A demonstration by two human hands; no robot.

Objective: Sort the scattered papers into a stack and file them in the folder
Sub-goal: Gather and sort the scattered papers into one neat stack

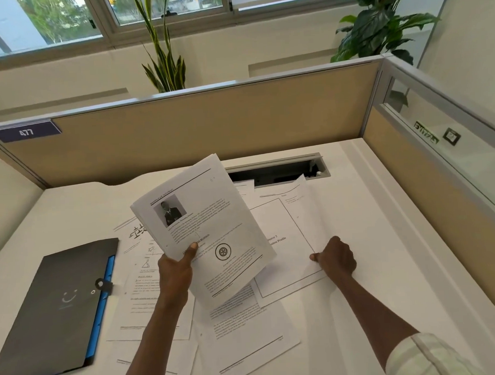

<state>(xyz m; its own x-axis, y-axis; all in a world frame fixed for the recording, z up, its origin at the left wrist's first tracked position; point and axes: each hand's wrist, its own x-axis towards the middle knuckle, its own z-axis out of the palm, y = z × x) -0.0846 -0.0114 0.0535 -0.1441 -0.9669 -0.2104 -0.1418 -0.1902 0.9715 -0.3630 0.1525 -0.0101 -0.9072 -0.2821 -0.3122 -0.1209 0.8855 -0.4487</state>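
Observation:
My left hand (174,268) holds a small stack of printed sheets (208,226) tilted up above the desk, thumb on the top page. My right hand (336,258) pinches the near right corner of a bordered sheet (285,242) lying on the desk, and that sheet's right side curls upward. More loose papers (247,337) lie scattered beneath and in front of the stack, overlapping each other. A dark grey folder (56,309) with a blue inner edge and a button clasp lies shut at the left of the desk.
The white desk (385,252) is enclosed by tan partition walls (209,123) at the back and right. An open cable slot (277,172) sits in the desk behind the papers. Plants stand beyond the partition.

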